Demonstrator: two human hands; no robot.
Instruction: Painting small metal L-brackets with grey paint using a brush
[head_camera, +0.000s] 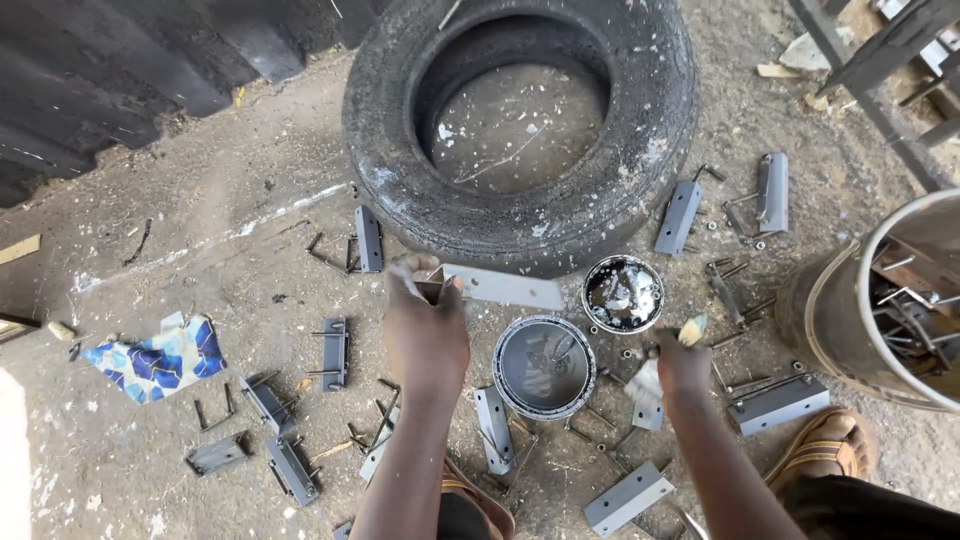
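My left hand (425, 325) grips one end of a long grey-painted metal angle bracket (505, 287), held level just in front of the old tyre (520, 130). My right hand (680, 362) is closed around a small paintbrush (690, 331) whose bristle tip points up and right. Between the hands sits an open round tin of grey paint (543, 367) on the dirt ground. Its paint-smeared lid (622, 293) lies just beyond it, near the bracket's free end.
Several grey brackets with bolts lie scattered on the ground, such as one bracket (335, 353) at left and another (780, 400) at right. A metal drum (880, 310) holding metal parts stands at right. A blue patterned cloth scrap (160, 355) lies far left. My sandalled foot (825, 445) rests at lower right.
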